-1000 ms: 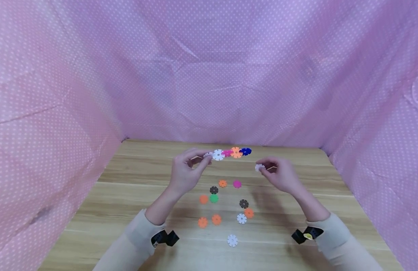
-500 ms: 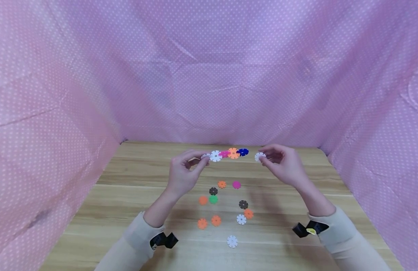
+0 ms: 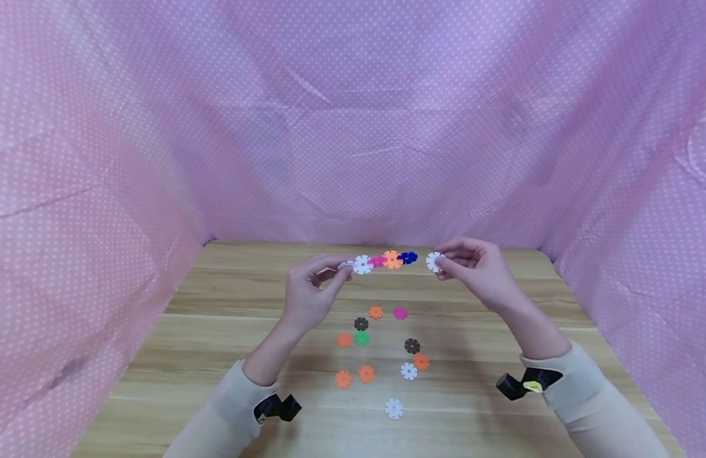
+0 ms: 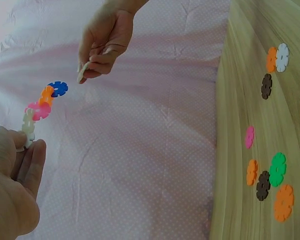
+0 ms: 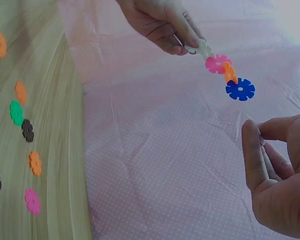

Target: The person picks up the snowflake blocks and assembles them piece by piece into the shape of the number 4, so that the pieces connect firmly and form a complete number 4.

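Observation:
My left hand [image 3: 313, 292] pinches the white end of a chain of interlocked notched plastic discs, held up over the table. From that hand outward the chain runs white, white [image 3: 362, 264], pink [image 3: 378, 261], orange [image 3: 392, 259] and dark blue [image 3: 409, 257]. Between thumb and fingers my right hand [image 3: 481, 273] pinches a loose white disc [image 3: 434, 262], facing the head camera. A small gap separates this disc from the blue end. In the right wrist view the fingers [image 5: 255, 150] mostly hide the loose disc; the blue disc [image 5: 240, 89] shows in full.
On the wooden table [image 3: 187, 356] below lie several loose discs: orange [image 3: 366, 373], green [image 3: 361, 338], brown [image 3: 412, 346], pink [image 3: 400, 313] and white [image 3: 394, 409]. Pink dotted cloth [image 3: 353, 159] walls the table at the back and both sides.
My right hand has risen and come slightly left with its white disc, level with the chain's blue end. The disc has turned to face the head camera. The left hand has shifted only slightly left.

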`<state>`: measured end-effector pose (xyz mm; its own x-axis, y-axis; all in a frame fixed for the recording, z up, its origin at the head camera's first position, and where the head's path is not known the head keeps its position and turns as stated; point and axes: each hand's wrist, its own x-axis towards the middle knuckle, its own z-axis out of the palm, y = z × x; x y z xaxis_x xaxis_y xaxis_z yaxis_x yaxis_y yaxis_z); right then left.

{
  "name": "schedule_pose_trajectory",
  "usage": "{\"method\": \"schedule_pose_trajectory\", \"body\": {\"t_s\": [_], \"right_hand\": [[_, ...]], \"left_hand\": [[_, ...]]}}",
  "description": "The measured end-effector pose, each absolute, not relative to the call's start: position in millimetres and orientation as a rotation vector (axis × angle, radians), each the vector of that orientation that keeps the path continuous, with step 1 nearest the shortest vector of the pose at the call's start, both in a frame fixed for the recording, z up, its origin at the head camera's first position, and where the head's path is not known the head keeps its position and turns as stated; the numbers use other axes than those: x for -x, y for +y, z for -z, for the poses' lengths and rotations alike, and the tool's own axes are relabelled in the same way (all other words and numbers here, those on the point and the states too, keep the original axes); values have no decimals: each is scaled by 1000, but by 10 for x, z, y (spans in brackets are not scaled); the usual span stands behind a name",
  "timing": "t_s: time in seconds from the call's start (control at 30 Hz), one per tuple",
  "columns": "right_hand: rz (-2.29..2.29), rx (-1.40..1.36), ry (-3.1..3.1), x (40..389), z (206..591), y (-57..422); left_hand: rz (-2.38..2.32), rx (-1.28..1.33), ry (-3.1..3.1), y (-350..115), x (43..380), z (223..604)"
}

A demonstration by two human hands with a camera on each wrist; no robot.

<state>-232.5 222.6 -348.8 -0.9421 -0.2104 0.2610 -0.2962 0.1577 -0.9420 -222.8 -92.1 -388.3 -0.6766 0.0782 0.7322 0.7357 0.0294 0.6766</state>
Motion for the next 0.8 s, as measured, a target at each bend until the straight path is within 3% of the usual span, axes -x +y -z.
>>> {"method": "schedule_pose_trajectory", "body": {"t_s": [0.8], "right_hand": [[-2239,-487,-2279,2356,3469,2009]], "left_hand": [[1698,866,-1825,-966,2241,3955]]}}
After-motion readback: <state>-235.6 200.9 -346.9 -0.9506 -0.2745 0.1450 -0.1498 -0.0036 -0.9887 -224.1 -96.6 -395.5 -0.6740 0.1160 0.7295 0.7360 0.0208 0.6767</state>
